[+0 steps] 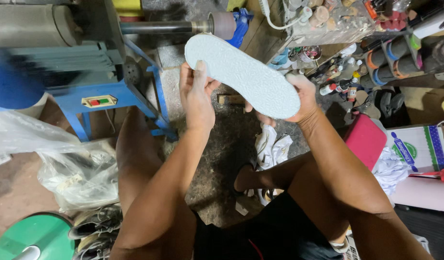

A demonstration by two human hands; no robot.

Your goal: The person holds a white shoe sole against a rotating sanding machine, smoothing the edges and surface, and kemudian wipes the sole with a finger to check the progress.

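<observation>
I hold a pale blue-white shoe sole (241, 74) up in front of me, its textured underside facing me, lying slantwise from upper left to lower right. My left hand (197, 94) grips its near left edge, thumb on the face. My right hand (301, 98) holds the lower right end, fingers wrapped behind it. My bare knees are below, above a dark dirty floor.
A blue grinding machine (99, 72) with a spindle and wheel (222, 25) stands at the left. Clear plastic bags (72, 168), grey shoes (94, 224) and a green lid (36, 236) lie lower left. White shoe parts (272, 147), a red box (365, 139) and cluttered shelves (376, 48) are right.
</observation>
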